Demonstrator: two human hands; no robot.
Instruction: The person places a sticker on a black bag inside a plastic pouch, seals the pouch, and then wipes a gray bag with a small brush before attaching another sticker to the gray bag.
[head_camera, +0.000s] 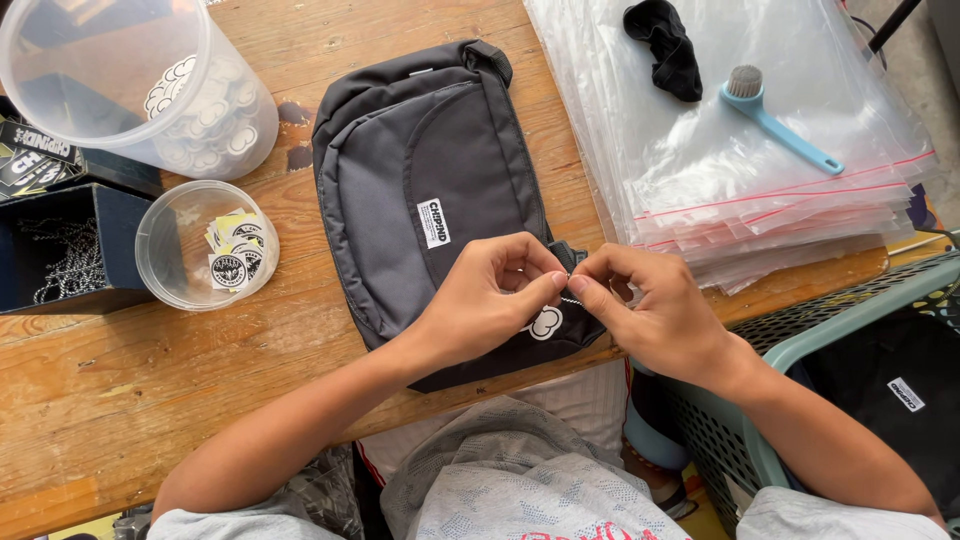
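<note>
While pinching a small chain (570, 300) between both thumbs and forefingers, left hand (490, 300) and right hand (655, 315) closed tight on it, meeting over the bag (420, 190) at the counter's (120, 390) near edge. Step in hand, probably: fastening a white tag (545, 322) to the zipper. Next calls for steady, fine fingertip work.

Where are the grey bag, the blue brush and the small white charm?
grey bag (420, 170): head view, front flap.
blue brush (790, 130): head view, handle.
small white charm (546, 322): head view, its middle, below the fingertips.
</note>
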